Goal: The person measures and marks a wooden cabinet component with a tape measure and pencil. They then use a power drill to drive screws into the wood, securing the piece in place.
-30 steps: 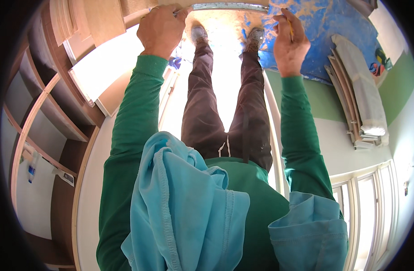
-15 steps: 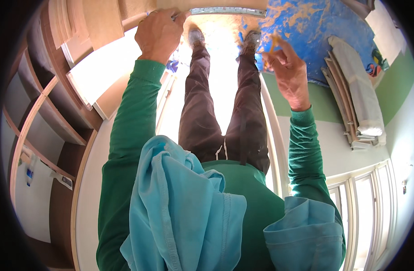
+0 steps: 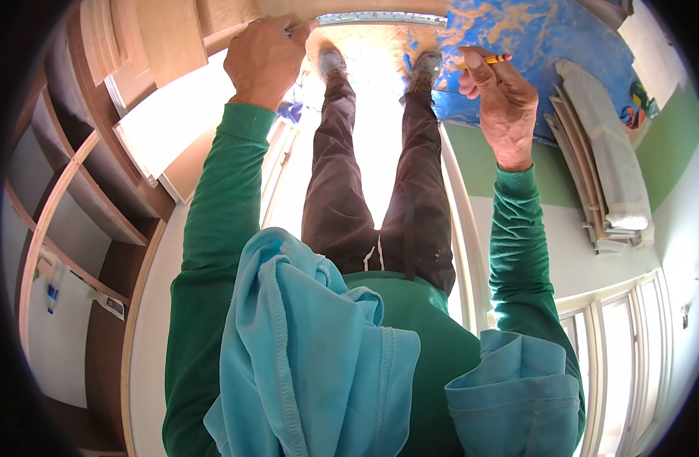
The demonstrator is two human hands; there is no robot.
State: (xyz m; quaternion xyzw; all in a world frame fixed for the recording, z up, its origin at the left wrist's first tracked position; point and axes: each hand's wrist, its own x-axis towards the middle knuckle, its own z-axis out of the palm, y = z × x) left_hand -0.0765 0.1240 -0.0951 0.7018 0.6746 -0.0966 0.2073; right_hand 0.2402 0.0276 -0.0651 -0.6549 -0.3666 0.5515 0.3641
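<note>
The left hand [image 3: 265,65] is at the left end of a measuring tape [image 3: 380,19], its fingers curled down and touching it; their undersides are hidden, so whether they grip it cannot be told. The tape lies across a tan wooden board [image 3: 395,7], with its scale facing up. The right hand [image 3: 503,107], apart from the tape's right end, has its thumb and fingers pinched on a yellow pencil [image 3: 492,59], whose red end points right. Beyond that hand spreads dust-streaked blue sheeting [image 3: 532,46]; both shoes [image 3: 332,62] stand below the board.
</note>
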